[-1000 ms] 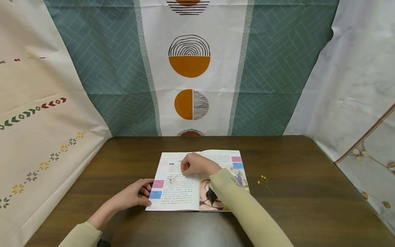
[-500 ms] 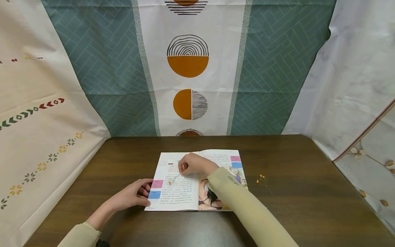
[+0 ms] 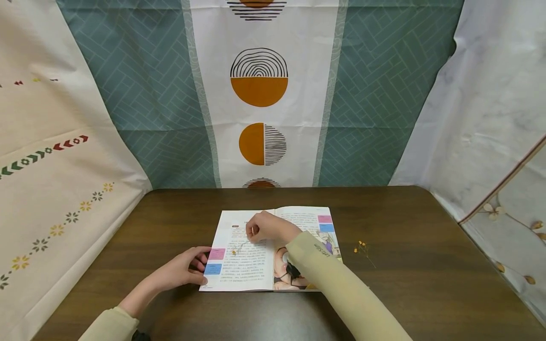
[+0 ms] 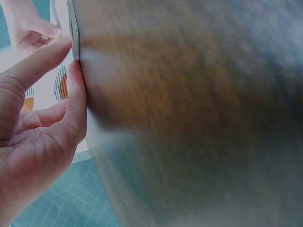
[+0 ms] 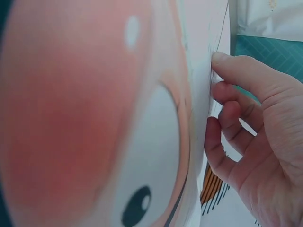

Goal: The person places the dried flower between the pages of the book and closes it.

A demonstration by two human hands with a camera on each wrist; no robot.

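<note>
An open book (image 3: 245, 279) lies on the table, its left page printed with text, its right page with text and a cartoon picture. My left hand (image 3: 183, 270) holds the book's left edge, which sits between thumb and index finger in the left wrist view. Over the upper left page, my right hand (image 3: 268, 227) pinches the thin stem of a small dried flower sprig. The sprig's yellow heads (image 3: 233, 252) lie over the text, left of the fingertips. In the right wrist view the fingers (image 5: 229, 116) are curled close to the page.
A second yellow flower sprig (image 3: 362, 247) lies on the brown table (image 3: 405, 227), right of the book. A patterned curtain (image 3: 367, 94) hangs behind the table's far edge. Cream cloth (image 3: 64, 189) hangs at left, and white cloth (image 3: 490, 118) at right.
The sprig's yellow heads have come slightly toward me on the page, and my right hand has shifted a little left. My left hand keeps its place at the book's edge.
</note>
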